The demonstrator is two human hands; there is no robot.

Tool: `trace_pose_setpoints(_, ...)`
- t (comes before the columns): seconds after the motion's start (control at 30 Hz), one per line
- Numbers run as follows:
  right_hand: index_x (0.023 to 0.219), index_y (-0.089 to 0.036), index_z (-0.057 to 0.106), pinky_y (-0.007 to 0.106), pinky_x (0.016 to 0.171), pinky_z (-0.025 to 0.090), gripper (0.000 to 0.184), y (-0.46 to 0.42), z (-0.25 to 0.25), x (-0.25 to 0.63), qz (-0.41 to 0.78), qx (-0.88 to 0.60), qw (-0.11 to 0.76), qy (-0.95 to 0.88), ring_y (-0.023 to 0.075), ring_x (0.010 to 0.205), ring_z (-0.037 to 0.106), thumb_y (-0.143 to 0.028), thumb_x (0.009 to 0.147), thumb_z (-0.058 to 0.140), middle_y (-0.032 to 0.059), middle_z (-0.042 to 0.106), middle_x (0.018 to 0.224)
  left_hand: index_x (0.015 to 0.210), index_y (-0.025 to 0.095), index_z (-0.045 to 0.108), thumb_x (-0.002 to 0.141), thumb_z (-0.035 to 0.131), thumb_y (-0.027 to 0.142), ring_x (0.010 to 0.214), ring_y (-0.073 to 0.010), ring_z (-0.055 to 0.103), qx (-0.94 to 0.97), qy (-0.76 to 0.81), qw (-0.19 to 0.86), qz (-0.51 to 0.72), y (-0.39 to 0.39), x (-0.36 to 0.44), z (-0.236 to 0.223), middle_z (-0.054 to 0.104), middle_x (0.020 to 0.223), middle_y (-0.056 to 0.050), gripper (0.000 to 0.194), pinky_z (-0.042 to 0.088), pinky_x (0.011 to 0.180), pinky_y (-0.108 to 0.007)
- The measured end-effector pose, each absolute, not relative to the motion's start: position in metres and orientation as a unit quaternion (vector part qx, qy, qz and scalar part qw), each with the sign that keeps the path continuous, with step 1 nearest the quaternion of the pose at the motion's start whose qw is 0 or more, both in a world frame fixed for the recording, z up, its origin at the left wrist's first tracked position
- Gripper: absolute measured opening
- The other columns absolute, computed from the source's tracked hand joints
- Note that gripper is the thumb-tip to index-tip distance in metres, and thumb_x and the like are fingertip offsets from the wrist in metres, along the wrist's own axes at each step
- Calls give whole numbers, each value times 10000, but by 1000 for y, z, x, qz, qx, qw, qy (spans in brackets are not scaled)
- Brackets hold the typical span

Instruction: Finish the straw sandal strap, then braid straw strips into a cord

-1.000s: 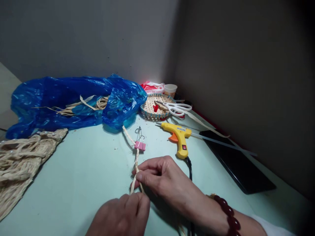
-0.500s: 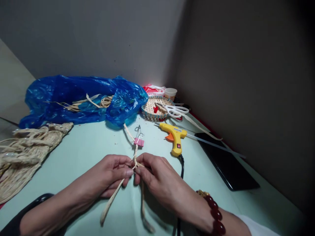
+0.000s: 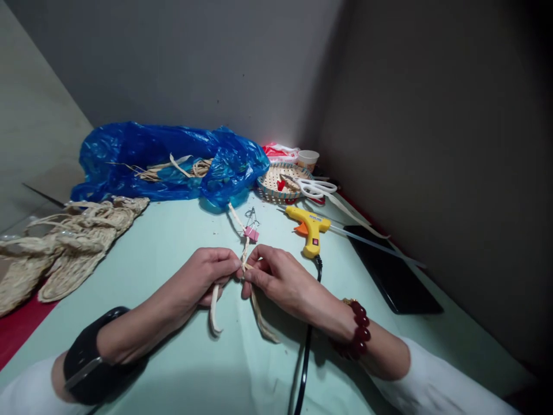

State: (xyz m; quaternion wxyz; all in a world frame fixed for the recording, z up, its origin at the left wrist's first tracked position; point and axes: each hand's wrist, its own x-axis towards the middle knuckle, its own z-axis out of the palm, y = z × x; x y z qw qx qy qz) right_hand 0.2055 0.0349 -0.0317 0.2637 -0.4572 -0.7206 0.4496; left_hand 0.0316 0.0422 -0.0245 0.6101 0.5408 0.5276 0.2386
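Note:
A pale braided straw cord (image 3: 246,249) runs from the blue bag toward me, with a pink binder clip (image 3: 251,234) gripping it just beyond my fingers. My left hand (image 3: 212,272) pinches a strand at the cord's near end, and that strand's tail (image 3: 214,314) curls down below the palm. Right beside it, my right hand (image 3: 276,278) is closed on other strands at the same end. One tail (image 3: 262,320) hangs beneath the right hand to the table. Fingers partly hide where the strands cross.
A blue plastic bag (image 3: 142,138) of straw lies at the back. Woven straw slippers (image 3: 82,253) rest at left. A yellow glue gun (image 3: 310,225), its cord (image 3: 306,369), a black tablet-like slab (image 3: 395,276), white-handled scissors (image 3: 317,187), a shallow basket (image 3: 283,199) and a cup (image 3: 308,159) are at right.
The view has shifted, showing more of both forearms and slippers. Both hands remain at the cord's end; the left strand's tail now hangs more steeply, curled under the palm.

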Motion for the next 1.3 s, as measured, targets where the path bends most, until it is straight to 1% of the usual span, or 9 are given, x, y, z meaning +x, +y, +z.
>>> trace_pose_setpoints(0.17, 838, -179, 551, 210, 552, 318, 93, 34, -24, 207, 433, -451, 254, -738, 86, 529, 436, -188, 919, 506, -5, 718, 746, 633, 162, 572, 766, 589, 343, 355, -42, 245, 538, 540, 602, 240, 46, 31, -26, 409, 437, 83, 225, 136, 349, -191)
trace_pose_setpoints(0.37, 727, -166, 601, 266, 572, 309, 187, 20, -19, 202, 223, -518, 240, -790, 126, 584, 488, -170, 886, 504, 16, 627, 665, 563, 188, 505, 755, 607, 303, 302, -44, 259, 548, 566, 558, 262, 44, 35, -32, 338, 345, 116, 246, 136, 342, -184)
trace_pose_setpoints(0.53, 902, -131, 589, 308, 568, 316, 156, 4, -28, 191, 100, -455, 199, -862, 172, 640, 517, -107, 865, 439, 71, 615, 813, 583, 176, 516, 775, 598, 295, 351, -45, 250, 544, 548, 573, 275, 39, 36, -29, 356, 382, 107, 241, 125, 370, -188)
trace_pose_setpoints(0.73, 1020, -61, 585, 317, 481, 255, 302, -7, -32, 186, 2, -356, 136, -925, 213, 668, 530, -23, 735, 491, 123, 618, 886, 673, 164, 553, 815, 578, 427, 417, -55, 204, 513, 490, 646, 282, 38, 30, -29, 339, 475, 104, 299, 161, 403, -201)
trace_pose_setpoints(0.83, 974, -91, 614, 310, 487, 274, 176, -5, -26, 189, 67, -370, 164, -912, 192, 620, 541, -123, 843, 502, 88, 643, 814, 696, 148, 593, 823, 592, 393, 384, -48, 199, 510, 495, 647, 275, 38, 27, -31, 370, 426, 97, 276, 109, 394, -209)
trace_pose_setpoints(0.9, 856, -145, 634, 290, 529, 320, 224, 2, -19, 193, 138, -437, 224, -860, 161, 583, 544, -258, 944, 462, 44, 644, 721, 688, 150, 591, 818, 611, 379, 378, -44, 201, 510, 497, 645, 275, 39, 25, -31, 364, 414, 102, 265, 98, 391, -204)
trace_pose_setpoints(1.03, 911, -170, 641, 253, 628, 389, 209, 20, -11, 201, 256, -528, 324, -742, 159, 703, 596, -358, 922, 551, 36, 672, 782, 768, 142, 620, 809, 628, 424, 382, -46, 194, 515, 491, 649, 268, 39, 24, -28, 329, 414, 122, 286, 115, 395, -195)
trace_pose_setpoints(1.17, 948, -167, 588, 213, 551, 386, 207, 26, -19, 200, 468, -455, 276, -705, 122, 594, 572, -343, 960, 479, -7, 621, 680, 756, 130, 633, 789, 636, 455, 381, -49, 251, 536, 480, 647, 252, 39, 25, -26, 428, 455, 85, 327, 129, 394, -202)
trace_pose_setpoints(1.3, 797, -159, 584, 204, 543, 345, 215, 27, -25, 198, 465, -457, 268, -710, 90, 552, 467, -255, 951, 468, -32, 535, 648, 703, 151, 617, 800, 609, 442, 382, -53, 235, 562, 489, 623, 239, 39, 25, -25, 394, 456, 96, 306, 140, 400, -201)
